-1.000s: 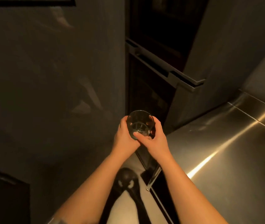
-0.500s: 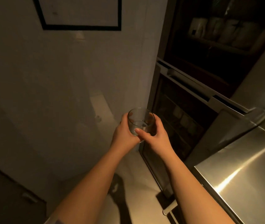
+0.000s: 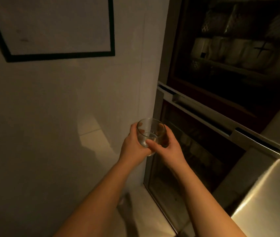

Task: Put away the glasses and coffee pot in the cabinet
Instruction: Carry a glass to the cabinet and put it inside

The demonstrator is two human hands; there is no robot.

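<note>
Inside dim cabinet (image 3: 229, 69), contents indistinct; both hands grip glass (image 3: 150, 132).

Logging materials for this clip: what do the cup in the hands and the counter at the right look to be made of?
Cup: clear glass, seemingly; fingers show through its wall. Counter: looks like brushed stainless steel, a streaked glare running across its grey surface.
</note>
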